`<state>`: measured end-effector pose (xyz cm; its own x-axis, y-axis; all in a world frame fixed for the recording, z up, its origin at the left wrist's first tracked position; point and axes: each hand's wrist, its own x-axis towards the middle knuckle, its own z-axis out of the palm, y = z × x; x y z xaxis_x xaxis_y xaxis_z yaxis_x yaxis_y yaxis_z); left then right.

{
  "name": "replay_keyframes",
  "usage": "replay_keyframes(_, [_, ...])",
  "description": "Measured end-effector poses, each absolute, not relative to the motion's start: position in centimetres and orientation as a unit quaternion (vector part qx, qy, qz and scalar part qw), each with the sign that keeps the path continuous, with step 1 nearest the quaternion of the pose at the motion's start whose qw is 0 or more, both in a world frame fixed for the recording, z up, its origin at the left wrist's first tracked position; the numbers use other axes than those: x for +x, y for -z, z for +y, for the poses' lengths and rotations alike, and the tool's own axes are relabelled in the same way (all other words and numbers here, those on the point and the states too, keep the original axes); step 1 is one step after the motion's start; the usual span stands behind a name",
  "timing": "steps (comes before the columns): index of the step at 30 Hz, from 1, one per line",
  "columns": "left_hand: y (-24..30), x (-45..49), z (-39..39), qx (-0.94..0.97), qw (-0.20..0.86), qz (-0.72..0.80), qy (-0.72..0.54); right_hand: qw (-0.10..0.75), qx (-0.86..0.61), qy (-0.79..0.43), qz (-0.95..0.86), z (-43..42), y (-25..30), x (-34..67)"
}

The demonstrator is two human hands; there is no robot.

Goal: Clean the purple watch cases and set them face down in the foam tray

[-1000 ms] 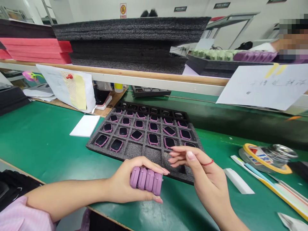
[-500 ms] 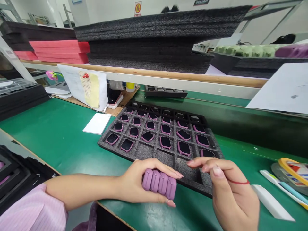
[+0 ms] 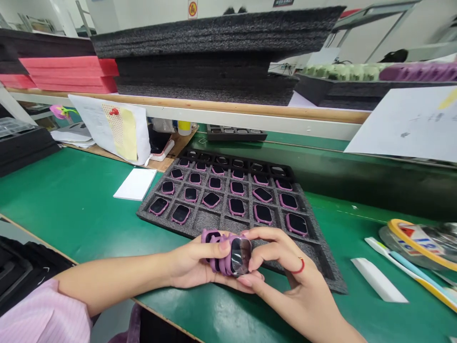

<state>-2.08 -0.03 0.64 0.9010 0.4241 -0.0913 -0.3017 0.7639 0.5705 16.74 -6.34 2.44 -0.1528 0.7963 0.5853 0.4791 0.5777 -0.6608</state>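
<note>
My left hand (image 3: 194,262) is closed round a stack of purple watch bodies (image 3: 217,247), held side by side over the green table's near edge. My right hand (image 3: 282,259) pinches the endmost watch body (image 3: 240,255) of that stack, whose dark glossy screen faces me. Just behind both hands lies a black foam tray (image 3: 321,259) with rows of pockets. Most pockets hold purple watch bodies (image 3: 236,206) with screens up. The nearest row of pockets shows bare foam.
A white card (image 3: 134,183) lies left of the tray. A white strip (image 3: 378,286), pens and a tape roll (image 3: 417,238) lie at the right. Black and red foam sheets (image 3: 200,62) are stacked on the shelf behind. Another small tray (image 3: 235,133) sits under the shelf.
My left hand turned the stack so an end screen faces me. My right hand, earlier open and apart above the tray, has come in and closed on the end watch body.
</note>
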Motion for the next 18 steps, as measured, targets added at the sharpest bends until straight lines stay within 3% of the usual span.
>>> replay_keyframes(5, [-0.4, -1.9, -0.2, 0.271, 0.942, 0.107, -0.165, 0.554, -0.457, -0.192, -0.669, -6.6, -2.8, 16.2])
replay_keyframes(11, [0.2, -1.8, 0.0, 0.239, 0.960, 0.072, -0.127, 0.697, -0.493, -0.238, -0.463, -6.4, -2.8, 17.1])
replay_keyframes(18, [-0.2, -2.0, 0.3, 0.227, 0.966, 0.047, -0.118, 0.680, -0.511, -0.171, -0.498, -7.1, -3.1, 17.2])
